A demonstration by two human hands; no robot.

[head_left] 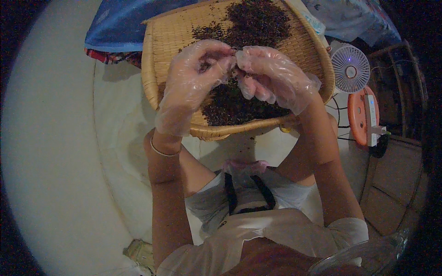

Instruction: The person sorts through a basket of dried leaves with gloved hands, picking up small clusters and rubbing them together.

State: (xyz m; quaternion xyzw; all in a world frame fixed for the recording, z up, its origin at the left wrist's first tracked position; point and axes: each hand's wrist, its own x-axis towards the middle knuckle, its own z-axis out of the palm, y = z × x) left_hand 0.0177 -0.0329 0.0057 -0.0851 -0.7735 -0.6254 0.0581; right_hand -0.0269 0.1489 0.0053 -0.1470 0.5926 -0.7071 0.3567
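Gloves (175, 120), clear and wrinkled, cover the left hand (198, 69) and the right hand (271, 76), whose fingertips meet above the tray (170, 34) with the fingers curled in; whether they grip anything I cannot tell, since the spot is small and blurred. Dark bits (244, 108) (dry-looking and finely broken) lie in that woven tray in two heaps, one at its far side and one beneath the hands by the near rim. Right of it are a white fan (350, 69) and an orange stool (357, 117).
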